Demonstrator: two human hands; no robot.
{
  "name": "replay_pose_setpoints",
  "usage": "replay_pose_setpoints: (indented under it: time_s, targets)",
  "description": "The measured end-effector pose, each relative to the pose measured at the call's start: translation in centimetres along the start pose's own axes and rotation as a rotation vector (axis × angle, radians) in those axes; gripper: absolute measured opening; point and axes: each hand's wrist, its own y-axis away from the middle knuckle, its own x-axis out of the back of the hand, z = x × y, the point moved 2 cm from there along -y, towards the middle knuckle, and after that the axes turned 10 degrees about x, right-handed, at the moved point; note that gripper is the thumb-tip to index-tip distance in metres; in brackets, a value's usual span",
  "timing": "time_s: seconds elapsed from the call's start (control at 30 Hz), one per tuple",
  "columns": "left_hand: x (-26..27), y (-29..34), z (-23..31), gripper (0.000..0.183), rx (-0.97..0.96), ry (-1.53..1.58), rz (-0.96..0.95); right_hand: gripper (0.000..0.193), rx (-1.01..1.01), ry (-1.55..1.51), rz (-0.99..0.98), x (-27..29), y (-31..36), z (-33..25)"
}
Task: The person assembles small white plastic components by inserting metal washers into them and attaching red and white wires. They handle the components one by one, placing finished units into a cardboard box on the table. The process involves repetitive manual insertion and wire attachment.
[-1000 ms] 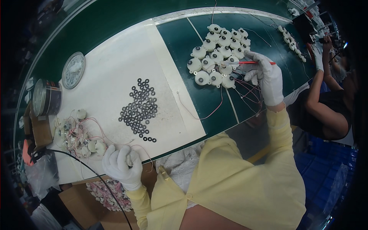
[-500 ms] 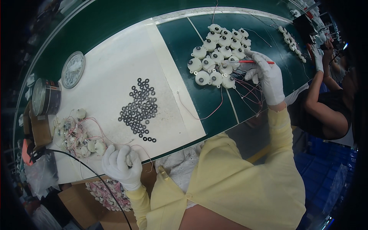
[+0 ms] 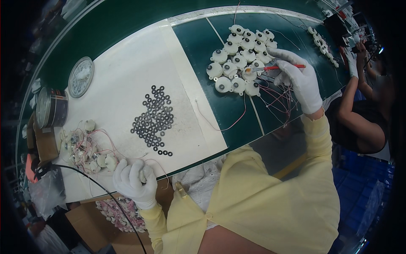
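Note:
My gloved right hand (image 3: 301,78) grips a thin brush with a red handle (image 3: 292,66). The brush's tip is over the right part of a group of round white motor-like units (image 3: 222,84), each with a dark centre, standing close together on the green mat. Pink and white wires (image 3: 275,99) trail from them below that hand. At the table's near left edge, my gloved left hand (image 3: 134,182) is closed around a whitish rounded piece, mostly hidden by the fingers. Beside it lies a heap of similar white units with tangled pink wires (image 3: 91,154).
Several black rings (image 3: 153,120) lie on the white sheet (image 3: 127,63). A round dish of white stuff (image 3: 81,76) and a tin (image 3: 51,108) stand at the left. Below the edge is a carton (image 3: 86,222) of wired parts. A black cable (image 3: 99,186) crosses there. Another person (image 3: 359,114) works at right.
My right hand has shifted slightly to the right with the brush, whose tip now sits a little lower over the units. My left hand stays almost where it was.

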Motion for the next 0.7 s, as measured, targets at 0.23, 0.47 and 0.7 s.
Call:
replay_pose_setpoints:
  time_s: [0.23, 0.47, 0.7]
  targets:
    - [0.1, 0.1, -0.1, 0.031, 0.001, 0.004, -0.003, 0.034, 0.058, 0.044, 0.007, 0.5, 0.1, -0.5]
    - [0.1, -0.1, 0.0, 0.032, 0.001, 0.017, -0.008, 0.034, 0.063, 0.026, -0.002, -0.6, 0.2, -0.8]
    - [0.1, 0.1, -0.1, 0.032, 0.008, 0.005, -0.005, 0.034, 0.078, 0.016, 0.018, 1.0, 0.6, -0.1]
